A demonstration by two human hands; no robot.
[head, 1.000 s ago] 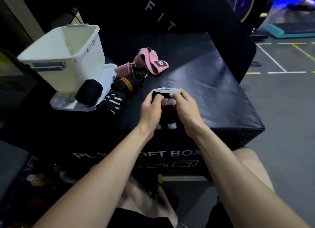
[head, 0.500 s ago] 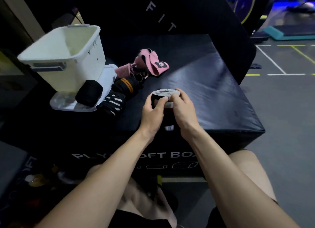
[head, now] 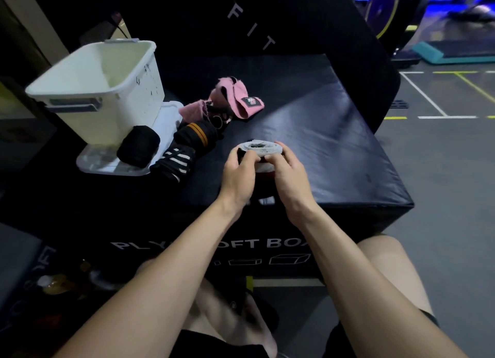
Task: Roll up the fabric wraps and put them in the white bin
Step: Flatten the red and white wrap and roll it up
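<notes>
Wrap in hand: a half-rolled white, black and red fabric wrap (head: 259, 152) sits upright near the front edge of the black padded plyo box (head: 334, 154), its white spiral end facing up, so the roll's axis stands roughly vertical.
Loose tail: a red and white stretch runs from the roll back toward the front edge, between the wrists; how much is left I cannot tell.
Left hand (head: 239, 174): grip narrow and holding the roll's left side, fingers curled over its top rim.
Right hand (head: 290, 172): grip narrow too, curled around the roll's right side, thumb up on the rim.
Pose: both forearms reach in from the front edge and converge on the roll, wrists low over the box.
Key relation: the white plastic bin (head: 101, 89) stands on a clear lid (head: 107, 164) at the box's left edge, well apart from the roll and up-left of it; the left hand is the nearer one.
Judgement: rolling looks close to done, then a carry leftward and over the bin's rim.
Waiting pile: a black rolled wrap (head: 138, 148), a black wrap with white stripes (head: 174, 163), a black wrap with an orange band (head: 197, 135) and pink fabric wraps (head: 235, 99) lie between bin and roll.
</notes>
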